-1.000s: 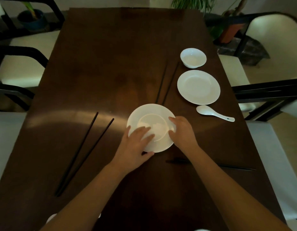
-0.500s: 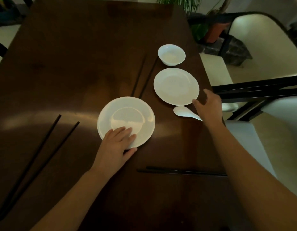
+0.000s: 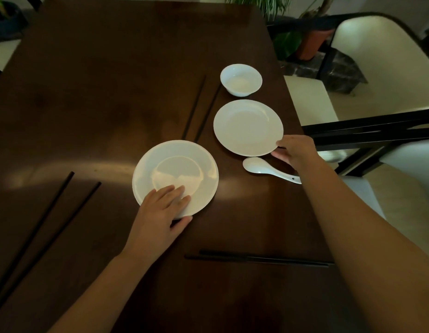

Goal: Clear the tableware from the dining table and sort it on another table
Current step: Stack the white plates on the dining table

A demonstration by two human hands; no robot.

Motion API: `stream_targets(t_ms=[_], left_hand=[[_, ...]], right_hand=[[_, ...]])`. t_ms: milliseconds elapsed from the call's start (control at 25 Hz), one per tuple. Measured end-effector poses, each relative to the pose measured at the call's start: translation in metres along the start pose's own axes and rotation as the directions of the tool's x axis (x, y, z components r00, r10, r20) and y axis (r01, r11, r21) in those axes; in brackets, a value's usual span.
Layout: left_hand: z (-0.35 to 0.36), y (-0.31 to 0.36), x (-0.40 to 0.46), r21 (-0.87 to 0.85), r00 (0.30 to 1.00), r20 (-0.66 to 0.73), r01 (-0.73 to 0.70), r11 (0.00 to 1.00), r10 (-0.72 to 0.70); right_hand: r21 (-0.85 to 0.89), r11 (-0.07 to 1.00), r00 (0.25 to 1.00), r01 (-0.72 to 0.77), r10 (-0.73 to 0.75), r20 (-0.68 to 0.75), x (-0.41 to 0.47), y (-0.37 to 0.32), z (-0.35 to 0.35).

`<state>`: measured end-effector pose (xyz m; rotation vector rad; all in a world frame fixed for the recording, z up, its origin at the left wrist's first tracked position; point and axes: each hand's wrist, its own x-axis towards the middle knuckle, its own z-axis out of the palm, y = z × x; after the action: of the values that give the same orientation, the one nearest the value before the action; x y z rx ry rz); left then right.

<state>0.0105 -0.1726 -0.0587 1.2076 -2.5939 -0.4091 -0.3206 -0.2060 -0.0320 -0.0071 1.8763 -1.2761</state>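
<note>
While keeping the left hand [image 3: 160, 212] on the near plate [image 3: 175, 164], fingers flat on its top and thumb hooked at its near edge in a loose pinch, took the right hand [image 3: 295, 152] off that same plate and sent it across to the far plate [image 3: 247, 126]. A second earlier, had held the near plate from both sides. Half a second earlier, had hung open above the spoon [image 3: 264, 169], touching nothing. Closed now on the far plate's near right rim, thumb on top and a fingertip beneath. Could not tell whether already tilted up or lying flat on the dining table [image 3: 100, 92].

Read the shift as a turn from handling one plate to gathering two, most likely to stack the far plate on the near one before carrying. Kept the near plate in much the same spot throughout, pinned rather than lifted.

Left both plates on the dining table, with no second table anywhere in view. Left untouched the bowl [image 3: 241, 79] just beyond the far plate, the spoon just beside that plate with its handle running under the right forearm, and three pairs of chopsticks: middle [image 3: 199, 109], left [image 3: 40, 231], near [image 3: 256, 259]. Judged the clearing as barely begun, with sorting not yet started.
</note>
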Motion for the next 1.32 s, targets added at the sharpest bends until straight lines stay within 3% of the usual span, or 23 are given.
stream_targets(t_ms=[320, 440, 560, 680, 720, 800, 920, 1080, 1200, 1320], left_hand=[[-0.004, 0.000, -0.007, 0.032, 0.999, 0.049, -0.005, 0.999, 0.003], [-0.008, -0.003, -0.013, 0.028, 0.998, 0.059, -0.029, 0.999, 0.028], [-0.013, -0.011, -0.026, -0.034, 0.997, -0.082, -0.003, 0.999, 0.001], [-0.028, -0.021, -0.027, -0.122, 0.946, -0.260, 0.167, 0.978, -0.194], [-0.033, -0.025, -0.024, -0.100, 0.952, -0.243, 0.168, 0.981, -0.188], [-0.039, -0.032, -0.016, -0.009, 0.994, -0.104, 0.039, 0.999, -0.039], [-0.042, -0.036, -0.008, 0.069, 0.990, 0.102, -0.102, 0.992, 0.094], [-0.034, -0.035, -0.007, 0.104, 0.989, 0.098, -0.119, 0.987, 0.109], [-0.032, -0.033, -0.009, 0.107, 0.991, 0.077, -0.115, 0.988, 0.107], [-0.030, -0.033, -0.011, 0.109, 0.989, 0.084, -0.128, 0.986, 0.120]], right_hand=[[-0.040, 0.972, 0.973, 0.229, -0.228, 0.046, -0.038, 0.000, -0.013], [-0.040, 0.969, 0.960, 0.245, -0.237, 0.146, -0.060, 0.002, -0.016], [-0.087, 0.972, 0.937, 0.218, -0.183, 0.298, -0.086, 0.009, 0.002], [-0.144, 0.971, 0.909, 0.192, -0.121, 0.399, -0.107, 0.024, 0.032], [-0.160, 0.972, 0.906, 0.174, -0.094, 0.413, -0.111, 0.030, 0.041], [-0.203, 0.969, 0.906, 0.140, -0.043, 0.421, -0.116, 0.041, 0.055], [-0.252, 0.962, 0.913, 0.104, 0.008, 0.408, -0.115, 0.054, 0.065], [-0.319, 0.941, 0.921, 0.112, 0.022, 0.388, -0.113, 0.059, 0.065], [-0.381, 0.902, 0.916, 0.205, -0.039, 0.400, -0.111, 0.063, 0.063], [-0.552, 0.721, 0.892, 0.420, -0.217, 0.396, -0.107, 0.066, 0.063]])
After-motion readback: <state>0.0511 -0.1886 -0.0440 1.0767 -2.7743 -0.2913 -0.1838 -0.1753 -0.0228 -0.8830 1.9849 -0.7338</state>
